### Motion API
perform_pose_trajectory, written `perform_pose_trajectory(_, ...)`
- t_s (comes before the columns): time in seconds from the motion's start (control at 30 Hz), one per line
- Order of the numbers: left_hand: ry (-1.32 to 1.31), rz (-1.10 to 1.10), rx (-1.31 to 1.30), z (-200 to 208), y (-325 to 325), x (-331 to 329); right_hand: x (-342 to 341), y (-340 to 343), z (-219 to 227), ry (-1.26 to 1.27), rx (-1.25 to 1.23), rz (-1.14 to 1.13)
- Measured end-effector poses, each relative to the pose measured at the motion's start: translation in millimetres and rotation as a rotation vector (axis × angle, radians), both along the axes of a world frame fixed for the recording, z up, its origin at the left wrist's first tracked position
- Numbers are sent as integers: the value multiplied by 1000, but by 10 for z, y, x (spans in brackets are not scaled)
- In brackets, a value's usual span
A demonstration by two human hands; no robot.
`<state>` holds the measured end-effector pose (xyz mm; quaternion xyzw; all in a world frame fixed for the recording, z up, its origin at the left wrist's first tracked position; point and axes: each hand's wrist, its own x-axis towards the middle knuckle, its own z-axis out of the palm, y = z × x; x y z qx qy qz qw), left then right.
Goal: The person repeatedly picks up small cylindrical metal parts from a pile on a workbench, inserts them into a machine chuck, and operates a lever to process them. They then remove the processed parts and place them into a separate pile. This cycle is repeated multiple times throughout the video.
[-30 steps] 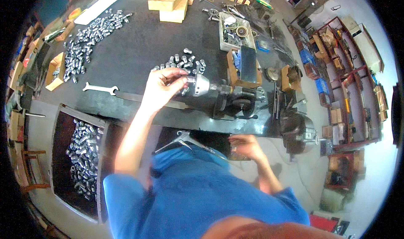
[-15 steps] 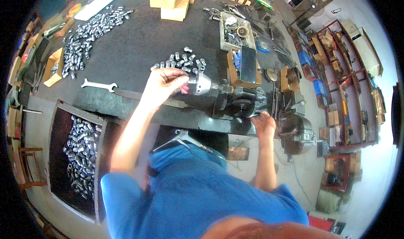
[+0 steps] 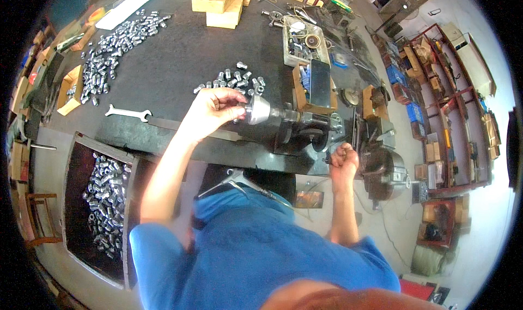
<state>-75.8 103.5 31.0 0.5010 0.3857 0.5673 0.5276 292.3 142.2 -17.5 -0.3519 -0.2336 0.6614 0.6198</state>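
My left hand (image 3: 217,112) is pinched at the open end of a silver drill chuck (image 3: 259,110). A small metal part shows partly between its thumb and fingers; the rest is hidden. The chuck points left from a dark bench machine (image 3: 308,127) with a round wheel near its front. My right hand (image 3: 344,163) is curled closed at the machine's right end, near the bench edge; what its fingers hold, if anything, is hidden. Just beyond the chuck lies a small group of loose silver nuts (image 3: 235,79).
Many more nuts (image 3: 101,70) spread across the bench's left, and others fill a bin (image 3: 129,217) below. An open-end wrench (image 3: 128,112) lies near the front edge. A phone (image 3: 320,83) rests on a small box. An air gun (image 3: 234,180) hangs by my waist. A grinder (image 3: 385,173) stands right.
My right hand has curled from outstretched fingers under the machine into a closed grip, slightly away from it. My left hand stays at the chuck with its fingers slightly shifted.
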Motion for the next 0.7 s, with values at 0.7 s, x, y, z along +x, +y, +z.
perform_pose_trajectory(0.7, 128, 81, 94, -21, 5, 97, -264, 1162, -308, -392, 211, -207)
